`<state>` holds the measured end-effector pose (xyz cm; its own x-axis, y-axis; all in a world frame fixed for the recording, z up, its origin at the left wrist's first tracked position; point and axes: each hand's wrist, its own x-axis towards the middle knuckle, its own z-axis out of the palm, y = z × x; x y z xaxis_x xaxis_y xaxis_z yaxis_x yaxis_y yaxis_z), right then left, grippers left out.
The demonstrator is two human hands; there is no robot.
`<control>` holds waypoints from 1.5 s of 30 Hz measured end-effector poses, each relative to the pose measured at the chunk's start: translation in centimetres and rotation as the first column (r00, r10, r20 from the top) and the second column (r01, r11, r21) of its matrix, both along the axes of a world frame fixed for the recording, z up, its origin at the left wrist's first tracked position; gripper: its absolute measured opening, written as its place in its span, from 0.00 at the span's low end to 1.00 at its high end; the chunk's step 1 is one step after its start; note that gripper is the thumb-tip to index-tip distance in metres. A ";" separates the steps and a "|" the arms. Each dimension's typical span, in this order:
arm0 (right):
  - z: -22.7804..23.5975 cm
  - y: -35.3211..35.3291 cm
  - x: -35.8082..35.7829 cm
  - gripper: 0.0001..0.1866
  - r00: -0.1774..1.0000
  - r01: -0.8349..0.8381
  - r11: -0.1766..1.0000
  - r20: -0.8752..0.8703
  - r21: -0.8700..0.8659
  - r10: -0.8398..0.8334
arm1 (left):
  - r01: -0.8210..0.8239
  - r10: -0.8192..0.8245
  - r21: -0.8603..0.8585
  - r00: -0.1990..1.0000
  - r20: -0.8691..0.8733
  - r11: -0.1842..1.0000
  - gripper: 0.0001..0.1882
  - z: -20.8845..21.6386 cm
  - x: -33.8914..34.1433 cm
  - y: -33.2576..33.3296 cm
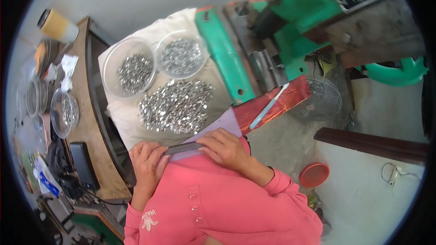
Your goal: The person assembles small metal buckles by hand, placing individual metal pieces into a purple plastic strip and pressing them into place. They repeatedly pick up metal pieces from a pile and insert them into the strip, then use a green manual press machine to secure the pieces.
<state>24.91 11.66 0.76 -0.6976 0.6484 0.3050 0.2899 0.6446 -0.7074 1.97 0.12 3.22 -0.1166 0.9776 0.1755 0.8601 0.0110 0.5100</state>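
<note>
Both hands partly closed on one object: left hand (147, 158) has fingers curled round the left end of a dark flat bar (184, 148), right hand (225, 149) pinches its right end; fingers hide both ends. Bar lies nearly level between the hands, right end slightly higher in view, in front of the pink shirt (177, 204) and over a lilac ribbed cloth (227, 124). Just beyond the hands, a loose pile of small shiny metal pieces (177, 107) is spread on a pale cloth (219, 76). Behind the pile, side by side: a larger clear tub (111, 66) and a smaller clear tub (179, 34), each part-filled with similar pieces. To their right, a green machine (295, 13) with dark metal parts over its base. Near the base's front edge, a light-blue-handled brush (262, 114) lies aslant on a red patterned sheet (293, 95). Further right and lower, a round wire guard (322, 100) and a red round dish (314, 175). Far left, a wooden desk (106, 172) carries a third clear tub (58, 124) with metal pieces, a black box (85, 165) and a yellow-and-white container (58, 26).
</note>
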 end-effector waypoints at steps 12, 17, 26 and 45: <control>7.0 5.1 8.1 0.15 0.810 0.586 0.753 -0.246 0.300 -0.532 | 0.684 -0.593 0.298 0.728 -0.344 0.666 0.06 8.7 6.3 20.9; 5.9 6.2 8.2 0.13 0.686 0.726 0.664 -0.261 0.181 -0.679 | 0.822 -0.613 0.177 0.530 -0.586 0.541 0.06 9.3 9.0 26.4; 5.8 5.7 7.9 0.11 0.653 0.752 0.655 -0.227 0.078 -0.723 | 0.903 -0.680 -0.009 0.317 -0.661 0.429 0.05 10.3 10.6 28.4; 4.0 8.6 7.3 0.14 0.656 0.701 0.709 -0.317 -0.082 -0.685 | 0.797 -0.638 0.067 0.528 -0.560 0.600 0.27 6.5 9.9 23.1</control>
